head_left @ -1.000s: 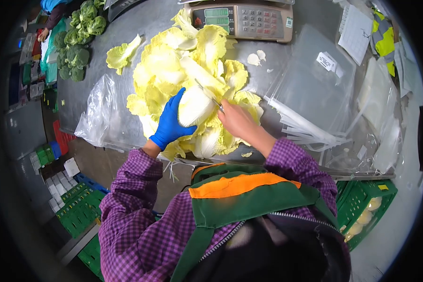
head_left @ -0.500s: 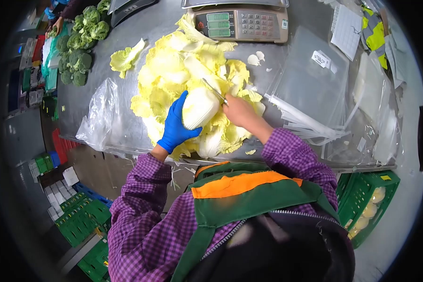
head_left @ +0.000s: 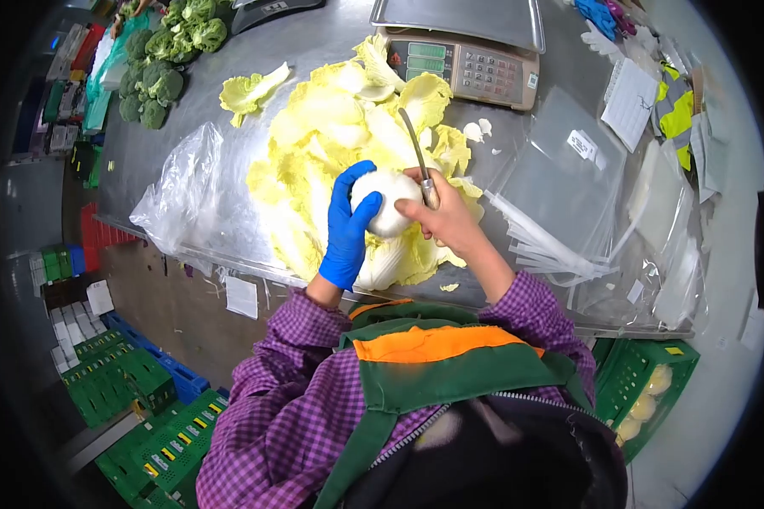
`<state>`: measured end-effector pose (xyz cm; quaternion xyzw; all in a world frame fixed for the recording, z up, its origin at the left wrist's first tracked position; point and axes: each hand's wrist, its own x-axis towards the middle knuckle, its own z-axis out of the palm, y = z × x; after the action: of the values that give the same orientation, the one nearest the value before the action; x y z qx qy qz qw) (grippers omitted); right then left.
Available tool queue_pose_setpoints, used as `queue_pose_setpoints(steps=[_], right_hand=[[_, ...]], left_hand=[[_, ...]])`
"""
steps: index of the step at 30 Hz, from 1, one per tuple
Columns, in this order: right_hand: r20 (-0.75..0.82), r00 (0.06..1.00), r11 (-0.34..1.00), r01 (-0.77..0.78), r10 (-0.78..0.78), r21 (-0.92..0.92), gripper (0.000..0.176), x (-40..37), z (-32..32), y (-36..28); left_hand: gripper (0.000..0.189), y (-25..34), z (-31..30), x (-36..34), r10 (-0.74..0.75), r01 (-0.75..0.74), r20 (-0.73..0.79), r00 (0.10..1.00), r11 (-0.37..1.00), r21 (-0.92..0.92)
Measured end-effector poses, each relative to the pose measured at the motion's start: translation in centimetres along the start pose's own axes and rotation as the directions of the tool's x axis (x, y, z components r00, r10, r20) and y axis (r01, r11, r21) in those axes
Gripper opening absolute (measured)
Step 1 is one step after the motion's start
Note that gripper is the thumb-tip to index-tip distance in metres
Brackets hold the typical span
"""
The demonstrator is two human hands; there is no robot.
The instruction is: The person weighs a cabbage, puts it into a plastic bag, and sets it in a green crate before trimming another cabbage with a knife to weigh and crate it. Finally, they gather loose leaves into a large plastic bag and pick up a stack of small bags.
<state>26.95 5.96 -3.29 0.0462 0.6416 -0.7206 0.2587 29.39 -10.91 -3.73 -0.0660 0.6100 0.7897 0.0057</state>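
My left hand (head_left: pixel 346 231), in a blue glove, is closed around a Chinese cabbage (head_left: pixel 385 197), whose round white end faces up. A thin curved knife (head_left: pixel 416 146) is gripped by its handle in my bare right hand (head_left: pixel 452 217), with the blade pointing up and away from me. My right thumb rests against the side of the cabbage. Beneath both hands spreads a heap of loose yellow cabbage leaves (head_left: pixel 314 140). One separate leaf (head_left: pixel 250 92) lies to the left of the heap. The underside of the cabbage is hidden.
A weighing scale (head_left: pixel 492 75) stands behind the leaves on the metal table (head_left: pixel 238 182). Broccoli (head_left: pixel 157 81) lies at the far left, near a crumpled plastic bag (head_left: pixel 182 187). Flat clear bags (head_left: pixel 552 178) cover the right side. A green crate (head_left: pixel 628 382) sits below the table at right.
The cabbage has been tilted so its white end faces up. My right hand has turned the knife upright, away from the cabbage, and put its thumb on the cabbage. The camera view has shifted slightly.
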Motion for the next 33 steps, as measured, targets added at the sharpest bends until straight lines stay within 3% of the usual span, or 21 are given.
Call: queue_pose_setpoints(steps=[2,4,6,8,9,10,11,12,14,15,17,20,23,25,26,28,29,30,31,32,33], right_hand=[[0.097,0.994,0.997,0.048,-0.042,-0.058,0.067,-1.1,0.1,0.5],[0.074,0.991,0.99,0.116,-0.11,-0.084,0.073,-1.2,0.2,1.7],[-0.085,0.995,0.989,0.037,-0.05,-0.144,0.079,-2.4,0.7,2.7],[-0.111,0.992,0.983,0.036,-0.057,-0.181,0.084,-3.7,0.7,4.6],[-0.14,0.989,0.987,0.016,-0.039,-0.163,0.086,-4.5,0.9,4.8],[-0.17,0.985,0.99,-0.007,-0.018,-0.141,0.087,-5.2,1.2,4.9],[-0.133,0.985,0.994,-0.108,0.108,0.011,0.083,-5.9,1.2,4.7],[-0.133,0.985,0.994,-0.113,0.113,0.011,0.083,-6.1,1.2,5.3],[-0.089,0.967,0.969,-0.229,0.237,0.096,0.078,-6.1,1.2,6.6],[-0.092,0.968,0.97,-0.224,0.232,0.092,0.078,-6.1,1.2,6.5],[-0.194,0.98,0.971,0.084,-0.04,0.223,0.076,-5.9,1.3,6.2],[-0.159,0.987,0.994,0.027,-0.01,0.106,0.073,-5.1,0.3,4.5],[-0.027,0.99,0.913,-0.118,0.14,0.391,0.06,-4.2,-1.3,4.6],[0.095,0.986,0.748,-0.163,0.134,0.643,0.043,-3.4,-2.0,5.3],[0.092,0.987,0.749,-0.159,0.131,0.643,0.043,-3.1,-2.1,5.3],[-0.086,0.995,0.824,0.008,0.049,0.566,0.042,-2.9,-1.2,4.0],[-0.139,0.989,0.87,0.031,0.043,0.491,0.054,-2.8,-1.0,3.1],[-0.138,0.99,0.869,0.036,0.037,0.493,0.054,-2.8,-0.4,2.1],[-0.192,0.981,0.948,0.08,-0.02,0.309,0.056,-2.9,0.4,1.1],[-0.229,0.97,0.987,0.114,-0.086,0.11,0.058,-2.8,1.1,0.7],[-0.15,0.976,0.98,0.175,-0.159,0.099,0.061,-2.4,1.6,0.8]], left_hand=[[0.042,-0.3,-1.1,-1.2,0.05,-0.048,-0.003,0.999,0.972,0.23],[0.039,-0.7,-1.4,-1.9,0.104,-0.099,-0.006,0.995,0.967,0.236],[0.04,-0.6,-1.8,-3.6,0.102,-0.078,-0.079,0.992,0.963,0.258],[0.046,-0.3,-2.5,-5.8,-0.089,0.109,-0.084,0.993,0.952,0.285],[0.049,0.0,-3.0,-6.6,-0.399,0.397,-0.117,0.91,0.917,-0.043],[0.052,0.4,-3.4,-7.3,-0.669,0.613,-0.044,0.742,0.703,-0.36],[0.056,0.7,-3.5,-7.8,-0.781,0.739,0.075,0.62,0.548,-0.391],[0.056,0.3,-3.3,-8.1,-0.784,0.741,0.075,0.616,0.544,-0.393],[0.06,-1.4,-2.1,-8.8,-0.738,0.738,0.021,0.675,0.674,-0.025],[0.06,-2.5,-1.1,-9.1,-0.681,0.681,-0.051,0.73,0.732,-0.015],[0.059,-3.4,-1.2,-8.9,-0.609,0.605,-0.022,0.793,0.791,-0.09],[0.056,-3.5,-1.7,-8.0,-0.474,0.463,-0.013,0.88,0.866,-0.188],[0.052,-3.5,-3.8,-5.9,-0.431,0.426,-0.082,0.898,0.902,-0.073],[0.061,-2.2,-4.5,-4.4,-0.362,0.338,-0.03,0.932,0.894,-0.295],[0.068,-1.1,-4.5,-3.7,-0.334,0.297,-0.064,0.941,0.899,-0.322],[0.089,0.1,-4.2,-3.2,-0.285,0.323,-0.343,0.895,0.945,0.057],[0.089,0.0,-3.8,-2.9,-0.278,0.315,-0.34,0.898,0.947,0.059],[0.096,-0.4,-3.2,-2.9,-0.206,0.226,-0.155,0.966,0.967,0.121],[0.104,-0.8,-2.3,-3.0,-0.135,0.128,0.034,0.99,0.978,0.164],[0.098,-1.4,-0.6,-2.9,-0.034,0.025,0.082,0.996,0.994,0.105],[0.091,-1.6,0.1,-2.4,-0.095,0.093,0.021,0.995,0.994,0.06]])
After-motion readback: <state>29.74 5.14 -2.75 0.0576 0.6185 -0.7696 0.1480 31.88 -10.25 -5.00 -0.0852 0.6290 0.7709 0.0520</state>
